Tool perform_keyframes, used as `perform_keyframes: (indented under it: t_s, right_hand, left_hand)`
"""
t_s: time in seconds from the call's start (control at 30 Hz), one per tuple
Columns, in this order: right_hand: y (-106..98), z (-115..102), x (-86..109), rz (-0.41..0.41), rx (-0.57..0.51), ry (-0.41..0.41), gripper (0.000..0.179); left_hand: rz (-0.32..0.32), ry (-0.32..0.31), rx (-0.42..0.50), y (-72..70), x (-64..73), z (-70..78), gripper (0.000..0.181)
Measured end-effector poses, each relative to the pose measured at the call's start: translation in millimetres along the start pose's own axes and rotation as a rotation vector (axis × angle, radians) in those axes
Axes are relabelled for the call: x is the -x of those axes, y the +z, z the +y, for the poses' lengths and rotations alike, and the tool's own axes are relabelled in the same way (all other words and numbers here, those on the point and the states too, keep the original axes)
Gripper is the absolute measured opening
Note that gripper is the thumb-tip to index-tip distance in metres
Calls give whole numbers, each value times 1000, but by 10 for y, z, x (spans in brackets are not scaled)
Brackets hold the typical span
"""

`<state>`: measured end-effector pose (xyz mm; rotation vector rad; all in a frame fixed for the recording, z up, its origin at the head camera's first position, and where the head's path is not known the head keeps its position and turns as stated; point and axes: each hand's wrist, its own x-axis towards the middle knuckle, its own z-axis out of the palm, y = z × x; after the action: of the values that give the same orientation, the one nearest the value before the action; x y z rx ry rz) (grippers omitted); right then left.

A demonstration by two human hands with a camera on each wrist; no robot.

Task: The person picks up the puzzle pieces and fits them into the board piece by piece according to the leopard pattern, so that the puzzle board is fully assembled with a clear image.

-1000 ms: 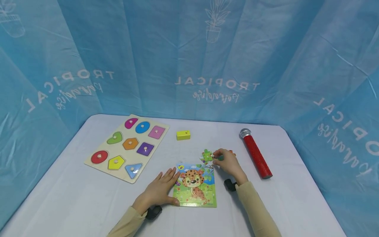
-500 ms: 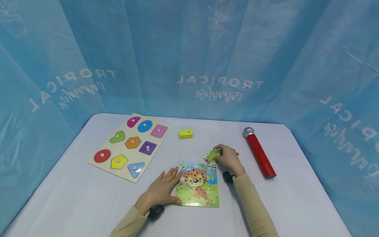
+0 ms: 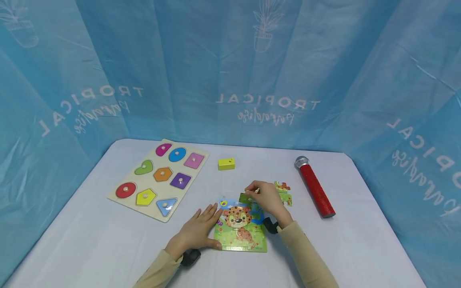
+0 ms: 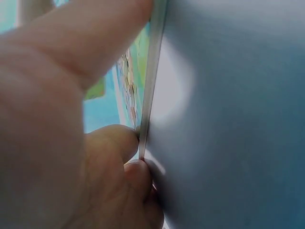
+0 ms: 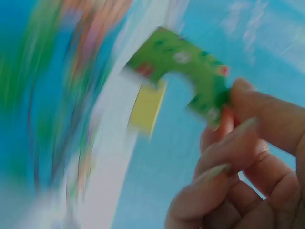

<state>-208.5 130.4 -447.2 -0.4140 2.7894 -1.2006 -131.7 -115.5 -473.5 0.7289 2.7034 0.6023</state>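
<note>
A square jigsaw puzzle [image 3: 234, 239] with a cartoon leopard lies on the table. My left hand [image 3: 197, 231] rests at its left side with fingers spread; the thumb touches the lower left corner. The left wrist view shows thumb and fingertips along the board's edge [image 4: 151, 81]. My right hand [image 3: 269, 199] pinches a green puzzle piece [image 5: 190, 64] between thumb and fingers, holding it above the puzzle's top edge. That hand hides the puzzle's upper right corner in the head view. Two loose pieces, one orange-red [image 3: 283, 186] and one green [image 3: 287, 198], lie right of the hand.
A wooden shape board [image 3: 151, 184] with knobbed pieces lies at the left. A yellow block [image 3: 226, 164] sits behind the puzzle. To the right lies a red microphone [image 3: 315, 188] with a silver head. A blue curtain [image 3: 230, 72] surrounds the table's back and sides.
My right hand has taken up the green piece from among the loose ones and moved left over the puzzle's top, uncovering two other pieces. The left hand stays at the puzzle.
</note>
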Motion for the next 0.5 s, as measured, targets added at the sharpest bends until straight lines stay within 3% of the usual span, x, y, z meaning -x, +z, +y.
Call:
perform_keyframes:
  t_s: [0.13,0.23,0.5]
  right_hand:
    - [187,-118,116,-217,-92,-65,6]
    - [353,-146,180,-343,-60,-81,6]
    - [576,-180,271,-355,161,-180,14]
  left_hand:
    - [-3,4,-10,-5,0,2,104]
    - [1,9,-21,-8,-3,-1,103]
    - [9,16,-26,0,-11,-6,104]
